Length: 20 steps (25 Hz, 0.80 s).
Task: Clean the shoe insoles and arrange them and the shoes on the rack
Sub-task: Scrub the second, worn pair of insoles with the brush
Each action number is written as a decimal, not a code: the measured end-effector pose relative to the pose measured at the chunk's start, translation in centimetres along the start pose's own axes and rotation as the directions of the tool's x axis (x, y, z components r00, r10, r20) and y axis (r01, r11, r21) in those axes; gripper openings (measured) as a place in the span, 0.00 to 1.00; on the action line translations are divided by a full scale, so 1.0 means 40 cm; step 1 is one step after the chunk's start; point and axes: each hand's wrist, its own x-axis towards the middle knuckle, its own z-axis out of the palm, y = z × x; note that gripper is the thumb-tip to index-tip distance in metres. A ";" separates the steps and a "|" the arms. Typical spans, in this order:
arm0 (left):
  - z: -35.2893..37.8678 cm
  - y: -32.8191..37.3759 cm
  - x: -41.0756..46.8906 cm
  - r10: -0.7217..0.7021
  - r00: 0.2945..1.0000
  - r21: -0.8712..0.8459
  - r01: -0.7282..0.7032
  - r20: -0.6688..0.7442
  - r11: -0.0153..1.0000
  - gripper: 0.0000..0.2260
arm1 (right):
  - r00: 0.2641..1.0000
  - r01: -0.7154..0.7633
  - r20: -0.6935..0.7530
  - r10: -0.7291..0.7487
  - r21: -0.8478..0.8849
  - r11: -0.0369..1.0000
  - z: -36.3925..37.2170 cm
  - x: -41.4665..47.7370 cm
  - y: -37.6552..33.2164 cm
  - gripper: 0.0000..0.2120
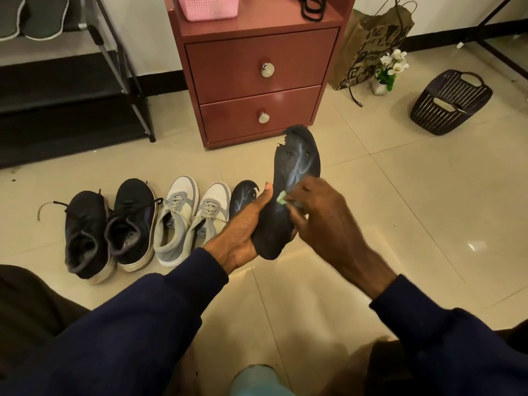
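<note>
Head view: your left hand [243, 227] grips the dark insole [297, 167] at its heel end, with the thumb across its face and the fingers curled behind. The insole stands tilted above the floor tiles, toe end up. Your right hand [320, 212] is blurred. Its fingers are curled around a small green wipe [281, 198], pinching it and pressing it on the insole's middle.

The insole looks thin, light and floppy, and its toe edge is torn and ragged. It probably bends under pressure, so hold it at the firmer heel and go gently near the tear.

A second dark insole [241, 200] lies on the floor, partly hidden behind your left hand. It is just beside the grey-and-white shoes [177, 218], with the black shoes [85, 232] further left. The rack [114, 52] stands at upper left, with two grey insoles [43, 18] on its shelf.
</note>
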 end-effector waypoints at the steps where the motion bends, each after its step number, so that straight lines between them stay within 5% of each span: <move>1: -0.008 0.001 0.002 -0.003 1.000 0.008 0.003 -0.009 1.000 0.23 | 0.991 0.077 0.102 -0.088 0.113 0.991 0.008 -0.017 -0.040 0.08; 4: -0.018 0.005 0.002 -0.006 1.000 0.008 0.006 -0.002 1.000 0.21 | 0.954 0.086 0.259 -0.153 0.252 0.964 0.003 -0.017 -0.049 0.08; 8: -0.015 0.011 0.008 0.045 0.999 -0.015 -0.045 0.013 0.999 0.21 | 0.996 -0.023 0.090 0.020 0.028 0.999 -0.005 -0.011 -0.006 0.07; 12: -0.025 0.010 0.011 0.021 0.998 -0.008 -0.020 0.065 1.000 0.27 | 0.958 0.044 0.263 -0.115 0.260 0.965 -0.006 -0.036 -0.055 0.06; 16: -0.026 0.012 0.015 0.048 0.998 -0.052 -0.046 0.039 0.998 0.27 | 0.998 -0.069 0.010 0.069 0.022 0.997 -0.005 -0.017 0.003 0.07; 20: -0.035 0.008 0.021 0.012 0.999 -0.015 -0.011 0.050 1.000 0.28 | 0.979 0.048 0.183 -0.094 0.239 0.970 0.005 -0.046 -0.076 0.09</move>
